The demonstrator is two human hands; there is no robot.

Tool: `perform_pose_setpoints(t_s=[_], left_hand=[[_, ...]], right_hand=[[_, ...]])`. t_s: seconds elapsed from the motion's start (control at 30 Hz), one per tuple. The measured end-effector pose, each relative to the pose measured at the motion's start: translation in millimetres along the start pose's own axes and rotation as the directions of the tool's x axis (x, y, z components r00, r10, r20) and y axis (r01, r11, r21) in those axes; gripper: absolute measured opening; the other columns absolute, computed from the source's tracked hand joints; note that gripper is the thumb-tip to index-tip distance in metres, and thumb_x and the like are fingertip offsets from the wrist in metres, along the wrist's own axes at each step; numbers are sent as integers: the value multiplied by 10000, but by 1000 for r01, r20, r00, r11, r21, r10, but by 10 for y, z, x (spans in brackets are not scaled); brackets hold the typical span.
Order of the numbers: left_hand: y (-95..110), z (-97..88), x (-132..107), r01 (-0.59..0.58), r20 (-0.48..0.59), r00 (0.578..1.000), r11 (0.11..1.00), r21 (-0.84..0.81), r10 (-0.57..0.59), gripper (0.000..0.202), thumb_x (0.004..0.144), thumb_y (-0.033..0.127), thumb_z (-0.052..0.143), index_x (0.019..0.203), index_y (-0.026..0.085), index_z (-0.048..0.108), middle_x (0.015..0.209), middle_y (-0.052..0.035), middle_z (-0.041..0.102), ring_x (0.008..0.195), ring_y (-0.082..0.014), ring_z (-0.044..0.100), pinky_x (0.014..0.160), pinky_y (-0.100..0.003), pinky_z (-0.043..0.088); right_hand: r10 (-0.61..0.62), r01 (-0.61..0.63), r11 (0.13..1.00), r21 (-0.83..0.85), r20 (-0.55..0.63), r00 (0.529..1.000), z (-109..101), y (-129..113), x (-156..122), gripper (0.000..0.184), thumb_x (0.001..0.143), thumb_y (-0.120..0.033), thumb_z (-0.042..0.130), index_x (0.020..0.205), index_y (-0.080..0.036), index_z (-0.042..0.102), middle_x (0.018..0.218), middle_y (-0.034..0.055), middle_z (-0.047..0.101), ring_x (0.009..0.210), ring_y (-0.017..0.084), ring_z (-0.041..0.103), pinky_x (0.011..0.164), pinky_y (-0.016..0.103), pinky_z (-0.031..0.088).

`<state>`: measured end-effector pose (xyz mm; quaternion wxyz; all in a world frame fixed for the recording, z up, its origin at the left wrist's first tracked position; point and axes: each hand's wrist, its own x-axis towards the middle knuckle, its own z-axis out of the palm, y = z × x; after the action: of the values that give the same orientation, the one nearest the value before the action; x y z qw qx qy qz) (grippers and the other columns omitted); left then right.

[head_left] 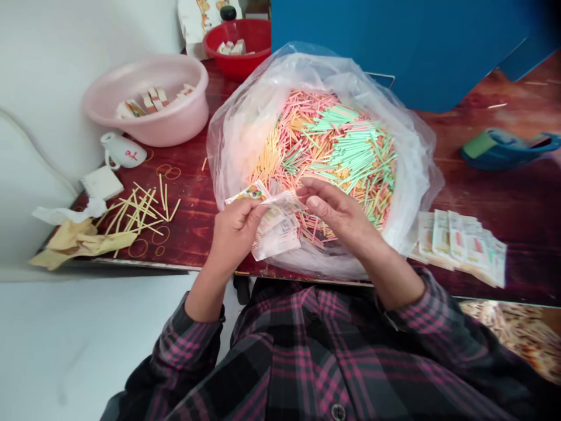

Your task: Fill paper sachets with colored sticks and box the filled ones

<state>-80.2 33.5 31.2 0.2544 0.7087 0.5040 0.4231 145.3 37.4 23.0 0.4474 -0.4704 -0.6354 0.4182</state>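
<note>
My left hand (239, 228) is closed on several clear printed packets (276, 245), its thumb pressed on top of them. A card with a colourful picture (255, 192) sticks out above that hand. My right hand (339, 213) is at the packets' right edge, fingers loosely bent and thumb apart from them; whether the fingertips touch the plastic is hard to tell. Under both hands lies a large clear plastic bag (236, 128), its mouth spread wide. It is full of thin short sticks in pink, yellow, orange and mint green (355, 143).
To the left are a pink basin (186, 120) with small boxes, a white mug (125, 151), loose yellow sticks (135, 210) and rubber bands. Behind stands a red basin (258, 35). On the right are filled packets (464, 242), a blue holder (499, 149) and a large blue box (394, 47).
</note>
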Motion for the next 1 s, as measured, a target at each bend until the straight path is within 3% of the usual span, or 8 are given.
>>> perform_pose_setpoints(t_s=[0.07,0.17,0.33,0.6,0.73,0.83,0.9,1.0], left_hand=[[109,116,42,25,88,996,993,-118,-15,229,964,367,629,827,193,690,759,8,665,759,-145,609,748,-274,475],[221,336,116,104,166,985,925,-365,-45,149,923,347,683,904,202,655,821,15,664,767,-127,603,732,-250,482],[277,607,214,188,198,977,764,-617,-80,214,873,310,731,1017,240,588,824,34,646,709,-116,605,679,-236,507],[312,714,205,159,141,985,848,-506,-101,120,926,324,650,913,206,654,809,27,649,725,-110,599,694,-236,491],[348,678,164,198,301,951,888,-415,-71,174,904,374,685,900,199,679,783,29,661,657,-110,581,631,-237,472],[365,666,75,129,307,951,942,-310,-29,167,946,349,630,890,197,667,847,2,700,750,-139,636,699,-258,510],[380,701,-27,9,345,936,976,-217,68,173,982,337,586,902,200,655,913,-25,729,865,-172,672,801,-299,535],[397,828,-208,-209,471,852,973,-100,231,183,1028,274,502,929,199,635,1085,-80,756,1045,-219,686,951,-378,532]], right_hand=[[37,-50,986,157,84,996,-118,-115,-2,454,834,-619,747,1072,-233,761,980,30,753,864,176,668,796,329,563],[79,-83,980,182,28,996,-268,-205,-10,352,796,-558,807,798,-212,743,742,-15,678,700,136,586,689,297,528],[21,-14,995,96,-71,997,-466,-207,-58,337,775,-541,835,795,-217,744,747,-10,686,686,136,574,657,291,491],[-157,91,941,-326,-182,971,-420,-82,-145,663,894,-728,606,514,-198,482,494,-40,422,512,87,362,523,281,272],[-134,111,941,-321,-50,990,-508,-24,-160,620,948,-707,530,607,-195,606,552,-19,532,537,107,465,532,268,339],[-90,122,928,-351,106,990,-728,64,-196,449,997,-578,540,842,-206,737,735,14,705,672,150,624,637,269,471],[-81,166,851,-498,188,979,-903,152,-246,296,1001,-444,570,956,-215,752,874,42,767,790,183,689,737,291,518],[-31,245,639,-730,294,955,-1110,262,-356,209,979,-245,551,1056,-196,739,976,90,778,894,227,716,801,330,536]])
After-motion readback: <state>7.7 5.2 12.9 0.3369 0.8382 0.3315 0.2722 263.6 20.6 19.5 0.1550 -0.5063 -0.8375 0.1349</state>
